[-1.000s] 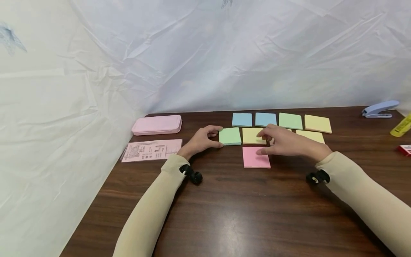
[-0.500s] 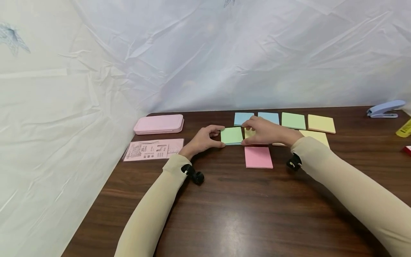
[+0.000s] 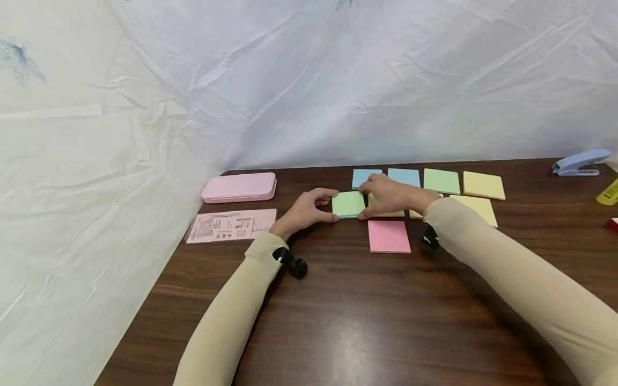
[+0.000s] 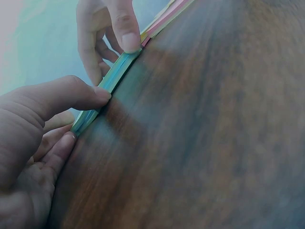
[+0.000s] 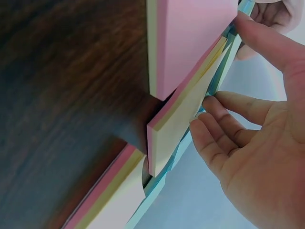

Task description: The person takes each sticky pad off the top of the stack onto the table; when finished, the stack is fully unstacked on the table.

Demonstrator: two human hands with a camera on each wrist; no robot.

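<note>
A green sticky-note pad [image 3: 348, 203] lies flat on the dark wooden table [image 3: 367, 311]. My left hand [image 3: 329, 205] pinches its left edge, thumb on the near side and fingers on the far side. In the left wrist view the green pad's edge [image 4: 108, 85] runs between my left thumb [image 4: 71, 95] and the right thumb [image 4: 127, 34]. My right hand [image 3: 363, 201] grips the pad's right edge and covers most of a yellow pad [image 3: 393, 213] beside it. A pink pad [image 3: 388, 236] lies just in front; the right wrist view shows this pink pad [image 5: 190, 43] and the yellow pad [image 5: 183, 126] close up.
Two blue pads [image 3: 363, 176], another green pad [image 3: 441, 181] and yellow pads [image 3: 484, 185] lie behind and to the right. A pink case [image 3: 240, 187] and a pink card [image 3: 232, 225] sit at the left. A blue stapler [image 3: 579, 162] and a yellow marker [image 3: 609, 193] lie far right.
My right hand has moved left, from over the pink and yellow pads to the green pad's right edge. The left hand has stayed on the green pad's left edge.
</note>
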